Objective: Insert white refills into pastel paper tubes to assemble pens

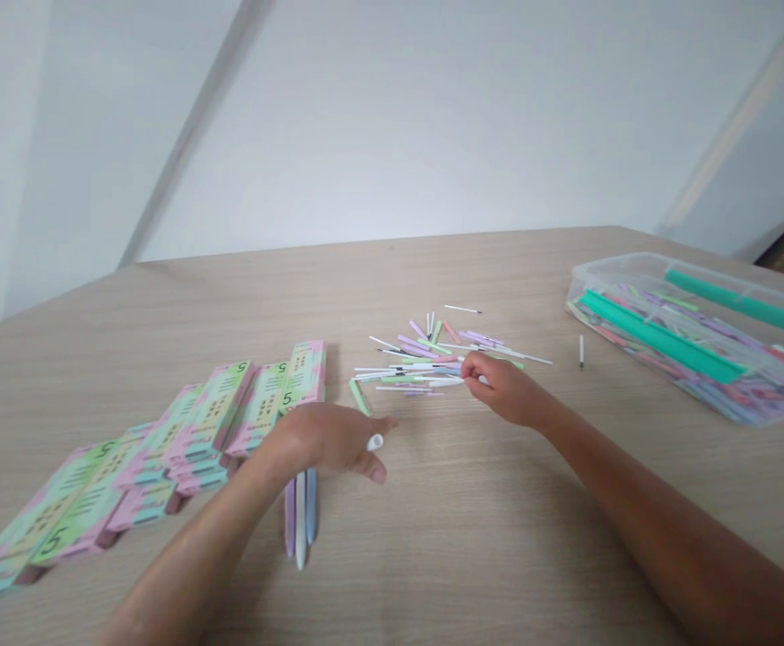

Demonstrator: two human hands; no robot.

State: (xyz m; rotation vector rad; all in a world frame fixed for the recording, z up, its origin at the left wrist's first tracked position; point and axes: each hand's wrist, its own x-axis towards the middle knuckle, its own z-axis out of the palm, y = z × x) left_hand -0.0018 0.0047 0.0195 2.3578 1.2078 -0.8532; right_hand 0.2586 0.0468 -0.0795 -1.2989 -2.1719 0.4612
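My left hand (342,440) holds a white pen barrel (375,442), its open round end showing between thumb and fingers. Below that hand, several assembled pens (301,516) in purple, white and pale blue lie side by side, their upper parts hidden by it. My right hand (500,386) is at the right side of a loose pile of pen parts (419,366), fingers pinched together. What sits in that pinch is too small to make out. White refills with dark tips and purple, green and pink barrels make up the pile.
On the left, several pink-and-green boxes (210,408) marked 5 lie in overlapping stacks. A clear plastic case (701,341) with teal strips, full of pen parts, stands at the right. One short refill (581,351) lies beside it. A pale wall (432,126) rises behind the table.
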